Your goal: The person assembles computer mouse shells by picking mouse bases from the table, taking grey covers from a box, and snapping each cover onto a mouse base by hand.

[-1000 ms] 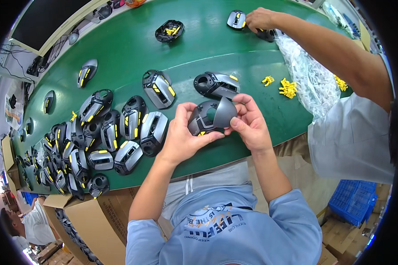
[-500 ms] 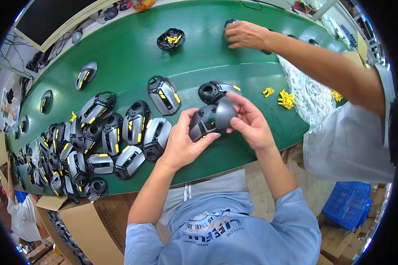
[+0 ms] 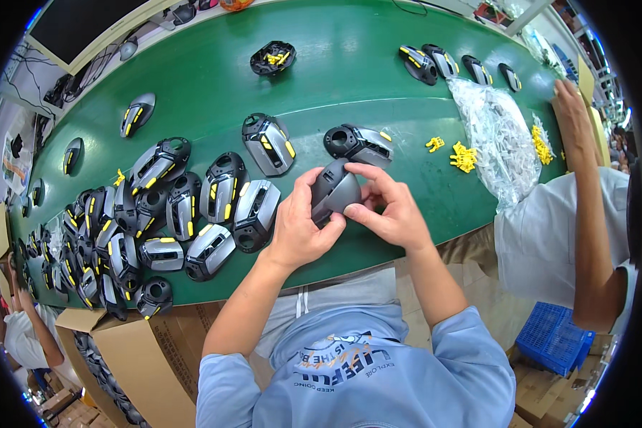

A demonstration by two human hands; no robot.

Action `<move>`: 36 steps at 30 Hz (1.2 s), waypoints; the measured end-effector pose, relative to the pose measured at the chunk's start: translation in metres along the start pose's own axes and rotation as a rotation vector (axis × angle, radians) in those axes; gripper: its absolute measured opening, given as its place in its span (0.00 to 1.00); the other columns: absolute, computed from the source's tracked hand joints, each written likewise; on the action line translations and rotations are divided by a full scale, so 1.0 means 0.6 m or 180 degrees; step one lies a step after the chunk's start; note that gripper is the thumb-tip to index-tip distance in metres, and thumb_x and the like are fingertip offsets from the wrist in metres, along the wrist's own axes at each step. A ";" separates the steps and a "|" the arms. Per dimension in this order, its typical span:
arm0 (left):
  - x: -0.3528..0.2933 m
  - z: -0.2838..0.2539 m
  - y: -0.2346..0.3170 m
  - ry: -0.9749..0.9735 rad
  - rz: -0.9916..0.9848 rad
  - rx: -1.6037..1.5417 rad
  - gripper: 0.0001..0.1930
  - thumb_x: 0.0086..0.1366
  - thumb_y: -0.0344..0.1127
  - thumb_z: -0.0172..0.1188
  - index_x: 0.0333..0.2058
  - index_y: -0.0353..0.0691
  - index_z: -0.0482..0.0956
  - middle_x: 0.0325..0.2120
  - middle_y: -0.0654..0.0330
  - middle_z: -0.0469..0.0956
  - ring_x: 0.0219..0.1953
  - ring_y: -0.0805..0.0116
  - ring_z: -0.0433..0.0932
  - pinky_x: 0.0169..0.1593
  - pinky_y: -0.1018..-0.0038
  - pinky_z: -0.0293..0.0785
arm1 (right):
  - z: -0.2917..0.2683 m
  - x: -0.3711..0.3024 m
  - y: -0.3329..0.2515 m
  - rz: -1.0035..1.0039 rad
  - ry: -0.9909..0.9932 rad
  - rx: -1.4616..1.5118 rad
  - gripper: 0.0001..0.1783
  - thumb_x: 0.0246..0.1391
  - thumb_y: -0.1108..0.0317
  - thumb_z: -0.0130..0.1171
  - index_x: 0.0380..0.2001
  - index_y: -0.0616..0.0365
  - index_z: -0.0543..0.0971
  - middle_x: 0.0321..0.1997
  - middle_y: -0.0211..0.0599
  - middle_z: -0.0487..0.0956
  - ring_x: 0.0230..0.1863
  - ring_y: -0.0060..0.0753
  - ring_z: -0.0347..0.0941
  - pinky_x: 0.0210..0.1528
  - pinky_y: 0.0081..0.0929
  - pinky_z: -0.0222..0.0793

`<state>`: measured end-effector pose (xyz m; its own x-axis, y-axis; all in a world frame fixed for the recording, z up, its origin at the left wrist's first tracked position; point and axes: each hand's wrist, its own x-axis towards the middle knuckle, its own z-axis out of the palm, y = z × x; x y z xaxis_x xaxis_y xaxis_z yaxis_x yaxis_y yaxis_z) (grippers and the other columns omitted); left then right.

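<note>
Between my two hands is a dark grey mouse shell (image 3: pixel 337 187), with a smooth rounded cover over its near side. My left hand (image 3: pixel 297 227) wraps its left side, thumb low and fingers along the edge. On the other side my right hand (image 3: pixel 394 214) pinches the cover's edge between thumb and fingers. The shell's underside is hidden. Just beyond lies another mouse shell (image 3: pixel 358 145) with a round opening and yellow side buttons. A grey and black mouse shell (image 3: pixel 255 214) lies close to my left hand, with a further mouse shell (image 3: pixel 268 146) behind it.
A heap of mouse shells (image 3: pixel 125 264) covers the left of the green table (image 3: pixel 335 78). Yellow plastic parts (image 3: pixel 464 157) and a clear plastic bag (image 3: pixel 498 135) lie to the right. A black tray (image 3: pixel 272 58) holds yellow pieces. A co-worker's arm (image 3: pixel 583 143) is at right; a cardboard box (image 3: pixel 146 357) stands lower left.
The cover in my right hand, tilted off the shell before, now lies against it. The co-worker's hand has left the mouse shells at the far right and moved right.
</note>
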<state>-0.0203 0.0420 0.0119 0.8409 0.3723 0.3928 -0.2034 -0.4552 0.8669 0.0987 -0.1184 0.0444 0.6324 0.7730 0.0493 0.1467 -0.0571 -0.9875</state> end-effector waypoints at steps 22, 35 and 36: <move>-0.005 0.000 0.010 -0.0449 -0.1222 -0.1585 0.27 0.58 0.26 0.60 0.57 0.29 0.66 0.46 0.52 0.77 0.47 0.70 0.78 0.51 0.71 0.75 | -0.020 0.018 0.009 -0.1405 0.0027 -0.1741 0.26 0.42 0.61 0.76 0.46 0.56 0.84 0.55 0.43 0.81 0.51 0.44 0.79 0.53 0.36 0.76; -0.010 -0.026 0.007 -0.0808 -0.1106 -0.1691 0.19 0.59 0.28 0.57 0.49 0.29 0.74 0.35 0.56 0.80 0.36 0.69 0.79 0.44 0.72 0.75 | -0.004 -0.006 0.023 -0.1011 -0.0151 -0.0939 0.28 0.34 0.60 0.82 0.39 0.61 0.82 0.49 0.47 0.82 0.51 0.44 0.80 0.54 0.34 0.74; -0.006 -0.022 0.009 -0.0879 -0.1092 -0.1708 0.19 0.59 0.28 0.57 0.49 0.29 0.74 0.35 0.56 0.80 0.36 0.69 0.79 0.44 0.72 0.75 | -0.004 -0.002 0.022 -0.1493 0.0075 -0.0999 0.18 0.47 0.62 0.76 0.36 0.61 0.81 0.40 0.46 0.83 0.39 0.39 0.82 0.39 0.31 0.77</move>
<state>-0.0311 0.0488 0.0193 0.9844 0.1717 0.0387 -0.0634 0.1409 0.9880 0.1016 -0.1219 0.0316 0.4612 0.7468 0.4792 0.6332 0.1013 -0.7673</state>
